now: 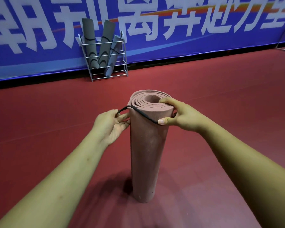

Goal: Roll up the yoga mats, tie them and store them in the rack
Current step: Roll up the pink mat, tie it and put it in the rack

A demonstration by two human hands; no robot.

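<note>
Far side of black band hidden behind roll, pink mat rolled tight, upright on red floor, left hand pinching band's loop, right hand gripping mat's top, thumb pressing band, grey mats in rack beyond

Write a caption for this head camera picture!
Left hand pulls a black band over an upright pink mat gripped by the right hand.
</note>
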